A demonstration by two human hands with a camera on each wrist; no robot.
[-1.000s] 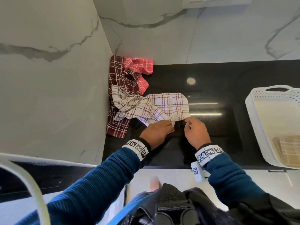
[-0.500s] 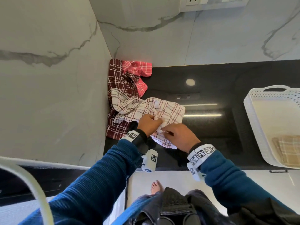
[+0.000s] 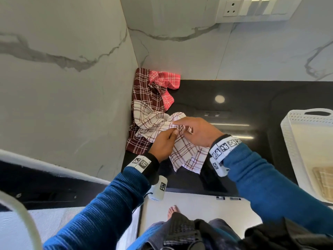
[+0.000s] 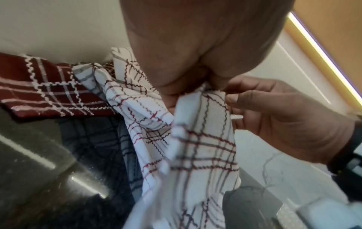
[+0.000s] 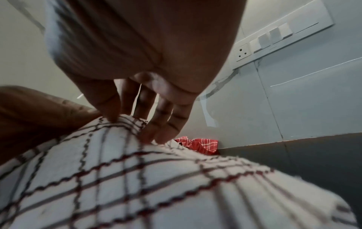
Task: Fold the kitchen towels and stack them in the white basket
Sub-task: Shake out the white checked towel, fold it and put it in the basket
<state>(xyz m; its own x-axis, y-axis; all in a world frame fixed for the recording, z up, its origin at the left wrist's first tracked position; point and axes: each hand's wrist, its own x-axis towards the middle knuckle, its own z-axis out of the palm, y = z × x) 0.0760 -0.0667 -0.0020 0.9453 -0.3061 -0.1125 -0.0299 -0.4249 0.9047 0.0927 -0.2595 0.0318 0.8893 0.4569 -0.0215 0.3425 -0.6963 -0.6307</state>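
While one folded beige towel [image 3: 322, 183] already lies in the white basket [image 3: 295, 141], both hands' grip, left hand [image 3: 163, 144] and right hand [image 3: 198, 131], pinches the unfolded white checked towel [image 3: 187, 156] above the surface [image 3: 234, 159], with maroon towel [image 3: 144, 91] and red towel [image 3: 165, 80] untouched in the corner.

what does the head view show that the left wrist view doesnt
Only the head view shows the white basket at the right with a beige towel inside, the red towel in the corner, and the wall socket.

Only the left wrist view shows the left hand close up, its grip pinching the white towel at the top edge.

Both show the right hand at the same bunched edge, the maroon towel and the black counter.
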